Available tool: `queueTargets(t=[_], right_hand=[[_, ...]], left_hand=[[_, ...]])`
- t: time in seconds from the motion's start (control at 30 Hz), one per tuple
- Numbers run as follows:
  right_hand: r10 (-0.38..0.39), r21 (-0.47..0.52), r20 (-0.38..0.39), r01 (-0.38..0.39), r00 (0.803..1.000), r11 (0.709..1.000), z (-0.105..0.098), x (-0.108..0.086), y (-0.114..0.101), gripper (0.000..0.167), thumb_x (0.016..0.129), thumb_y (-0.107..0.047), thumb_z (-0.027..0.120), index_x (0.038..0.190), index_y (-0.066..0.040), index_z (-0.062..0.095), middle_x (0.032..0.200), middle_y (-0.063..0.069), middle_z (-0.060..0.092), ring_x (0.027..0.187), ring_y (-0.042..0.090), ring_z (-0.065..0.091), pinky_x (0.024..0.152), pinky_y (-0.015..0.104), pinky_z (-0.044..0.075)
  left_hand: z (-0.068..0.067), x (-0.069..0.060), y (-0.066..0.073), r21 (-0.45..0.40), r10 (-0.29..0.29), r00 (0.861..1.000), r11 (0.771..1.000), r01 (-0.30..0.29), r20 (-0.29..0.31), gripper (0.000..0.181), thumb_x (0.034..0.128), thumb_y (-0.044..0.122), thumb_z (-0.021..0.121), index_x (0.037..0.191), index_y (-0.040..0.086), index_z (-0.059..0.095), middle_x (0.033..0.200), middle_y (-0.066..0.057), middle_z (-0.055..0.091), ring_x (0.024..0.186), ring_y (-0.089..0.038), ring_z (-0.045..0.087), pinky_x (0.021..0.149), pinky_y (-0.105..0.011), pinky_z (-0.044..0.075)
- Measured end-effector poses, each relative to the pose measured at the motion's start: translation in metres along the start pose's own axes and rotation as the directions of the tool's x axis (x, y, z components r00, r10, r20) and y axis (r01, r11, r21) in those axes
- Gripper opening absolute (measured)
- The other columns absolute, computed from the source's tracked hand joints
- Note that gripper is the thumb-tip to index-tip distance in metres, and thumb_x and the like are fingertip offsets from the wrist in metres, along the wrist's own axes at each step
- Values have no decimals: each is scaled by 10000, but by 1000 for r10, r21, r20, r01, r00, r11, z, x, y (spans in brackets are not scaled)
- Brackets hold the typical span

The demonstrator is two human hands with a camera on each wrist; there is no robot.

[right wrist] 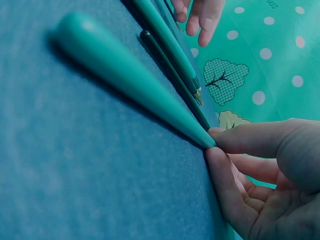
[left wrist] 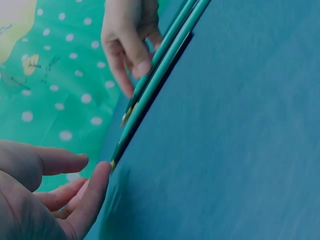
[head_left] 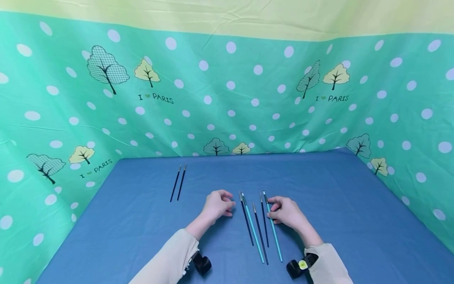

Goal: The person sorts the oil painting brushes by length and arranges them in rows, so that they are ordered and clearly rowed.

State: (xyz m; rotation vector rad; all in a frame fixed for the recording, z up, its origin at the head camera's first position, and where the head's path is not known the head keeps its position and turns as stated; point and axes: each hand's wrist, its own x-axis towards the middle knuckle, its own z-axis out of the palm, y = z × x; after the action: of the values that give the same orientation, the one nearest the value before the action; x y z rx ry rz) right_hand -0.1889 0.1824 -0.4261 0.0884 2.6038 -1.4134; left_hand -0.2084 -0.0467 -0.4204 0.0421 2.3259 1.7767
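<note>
Several brushes lie side by side between the hands, with their bristle ends at the far side: a teal brush [head_left: 252,227] and dark brushes [head_left: 246,221] near the left hand, another teal brush [head_left: 274,232] at the right. My right hand [head_left: 289,213] pinches that right-hand teal brush [right wrist: 135,87] near its upper end, between thumb and finger. My left hand [head_left: 215,206] is beside the leftmost dark brush, fingers loosely bent and holding nothing; in the left wrist view its thumb and fingers [left wrist: 92,200] are apart.
Two more dark brushes [head_left: 181,183] lie at the back left of the blue table [head_left: 142,236]. A green dotted cloth [head_left: 220,94] hangs behind the table and along both sides.
</note>
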Motion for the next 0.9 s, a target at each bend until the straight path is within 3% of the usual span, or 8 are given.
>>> queueTargets(t=[0.13,0.33,0.6,0.9], right_hand=[[4,5,3,-4,1000,1000,0,0,0,458,747,-1,697,1186,-16,565,792,88,519,585,160,556,525,288,530],[6,12,9,-6,1000,1000,0,0,0,459,745,2,697,1184,-10,564,791,90,520,587,163,556,527,289,531],[14,3,8,-14,1000,1000,0,1,0,461,743,-1,698,1185,-20,566,793,87,523,588,161,561,526,282,532],[11,-5,0,-11,1000,1000,0,1,0,458,744,2,697,1182,-14,564,787,85,523,578,150,563,521,279,531]], left_hand=[[11,-2,-2,-22,-11,1000,1000,11,21,257,814,18,629,1056,-54,581,776,-100,580,586,-158,581,533,-295,551],[22,-5,-2,13,-4,999,1000,4,44,278,793,-5,645,1059,-42,573,772,-97,591,573,-173,604,514,-292,546],[30,-8,1,-16,-38,999,999,39,15,317,780,-9,659,1077,-42,551,784,-102,584,571,-185,602,508,-298,545],[38,-10,0,14,-28,1000,1000,28,-10,372,764,-24,669,1109,-41,530,823,-96,510,560,-172,592,500,-277,538]])
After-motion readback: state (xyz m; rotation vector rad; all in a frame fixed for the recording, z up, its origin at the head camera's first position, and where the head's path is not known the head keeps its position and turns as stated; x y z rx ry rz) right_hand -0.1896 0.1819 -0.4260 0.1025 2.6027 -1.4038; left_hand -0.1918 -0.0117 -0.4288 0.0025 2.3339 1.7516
